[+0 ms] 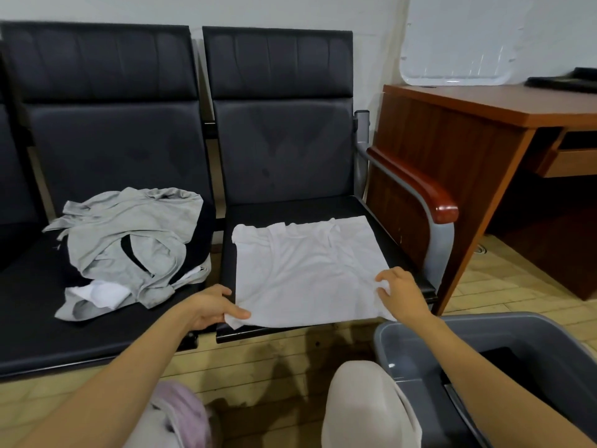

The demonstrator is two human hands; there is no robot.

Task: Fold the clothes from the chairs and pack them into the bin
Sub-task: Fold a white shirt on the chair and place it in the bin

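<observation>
A white T-shirt (307,270) lies spread flat on the seat of the right black chair (281,147). My left hand (213,305) pinches its near left corner at the seat's front edge. My right hand (400,292) grips the cloth at its near right corner. On the left chair (106,124) sits a loose heap of grey clothes (129,244) mixed with black and white pieces. The grey plastic bin (429,347) stands on the floor at the lower right, with something dark inside it.
A wooden desk (468,124) stands right of the chairs, close to the red-brown armrest (420,185). My knees (365,405) are at the bottom of the view. The floor is of pale tiles (504,286).
</observation>
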